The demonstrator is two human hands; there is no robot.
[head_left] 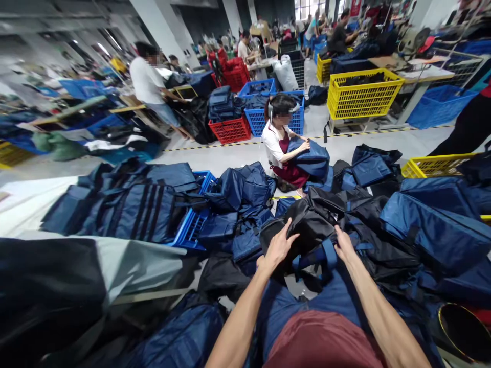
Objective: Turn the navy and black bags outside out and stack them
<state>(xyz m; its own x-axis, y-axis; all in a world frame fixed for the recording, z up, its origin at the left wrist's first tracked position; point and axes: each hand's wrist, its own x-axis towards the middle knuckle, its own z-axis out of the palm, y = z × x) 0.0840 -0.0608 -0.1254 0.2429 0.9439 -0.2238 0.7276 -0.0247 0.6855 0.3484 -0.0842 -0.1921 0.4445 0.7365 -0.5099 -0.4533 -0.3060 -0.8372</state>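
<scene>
A black bag with navy straps (pixel 309 222) lies in front of my knees, its dark fabric bunched. My left hand (pixel 275 249) rests against its left side, index finger and thumb stretched apart; the other fingers are partly hidden. On the bag's right edge, my right hand (pixel 344 245) has its fingers closed on the fabric, the fingertips partly out of sight. A blue strap (pixel 329 253) hangs between the two hands, nearer to the right one. More navy bags (pixel 245 245) lie close by on the left, and a large navy bag (pixel 437 230) is at the right.
Facing the pile, a seated person (pixel 278 138) handles a navy bag (pixel 309 157). A blue crate (pixel 192 230) stands at left beside stacked bags (pixel 130 209). Yellow crates (pixel 362 97) and a red crate (pixel 230 130) are farther back. A round black container (pixel 464 329) sits lower right.
</scene>
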